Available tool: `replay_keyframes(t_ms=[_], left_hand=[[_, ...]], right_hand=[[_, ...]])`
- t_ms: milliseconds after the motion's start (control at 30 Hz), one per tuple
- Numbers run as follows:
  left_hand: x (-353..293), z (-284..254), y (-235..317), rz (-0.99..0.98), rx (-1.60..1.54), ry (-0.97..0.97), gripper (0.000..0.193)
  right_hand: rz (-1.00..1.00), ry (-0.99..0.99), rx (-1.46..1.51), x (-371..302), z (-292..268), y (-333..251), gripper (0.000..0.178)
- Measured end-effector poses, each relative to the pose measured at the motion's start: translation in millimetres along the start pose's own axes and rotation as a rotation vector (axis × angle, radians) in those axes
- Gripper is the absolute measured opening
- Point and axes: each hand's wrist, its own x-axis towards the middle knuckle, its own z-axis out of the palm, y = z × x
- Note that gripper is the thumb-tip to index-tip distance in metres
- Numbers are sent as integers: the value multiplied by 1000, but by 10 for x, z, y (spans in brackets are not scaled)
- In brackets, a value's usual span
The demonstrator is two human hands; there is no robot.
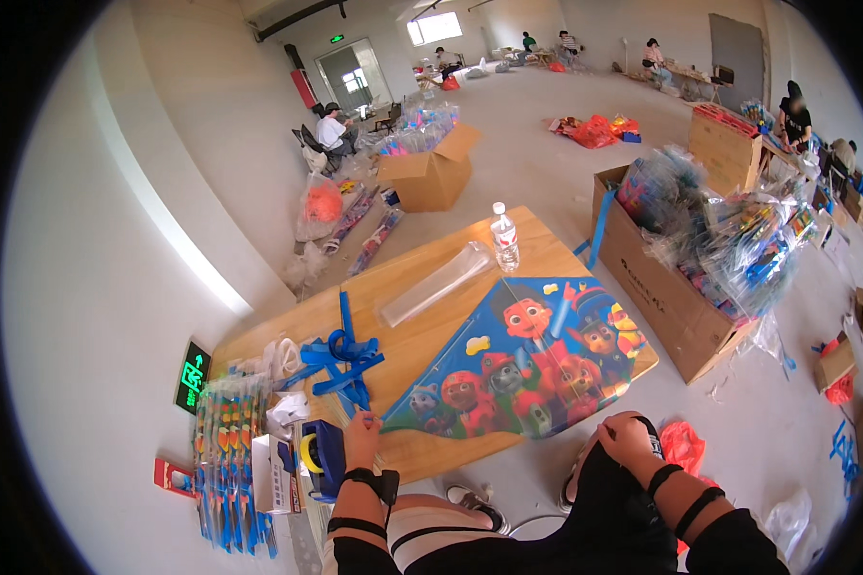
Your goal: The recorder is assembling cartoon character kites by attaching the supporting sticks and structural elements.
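Note:
A blue kite (489,383) printed with cartoon figures lies spread on the wooden table (422,335). My left hand (361,443) is closed beside its left tip, next to a blue tape dispenser (328,462) with a yellow roll; what its fingers hold, if anything, is hidden. My right hand (627,441) is curled above my knee, just off the table's near edge at the kite's lower right. I cannot make out anything in its fingers. Blue strips (350,359) lie tangled left of the kite, and a clear plastic sleeve (436,285) lies behind it.
A water bottle (504,240) stands at the table's far edge. Packaged kites (232,460) hang at the left end beside a white box (273,474). A large carton (657,297) of wrapped goods stands to the right, another carton (431,182) beyond the table. Several people work farther back.

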Motion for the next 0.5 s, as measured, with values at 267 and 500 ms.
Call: replay_keyframes(t_ms=[267,500], left_hand=[[-27,-43,94,204,200,47,15],[-90,-28,121,120,-59,58,10]], right_hand=[[-6,-1,-9,-10,-20,19,27],[0,-5,4,-21,-32,1,26]])
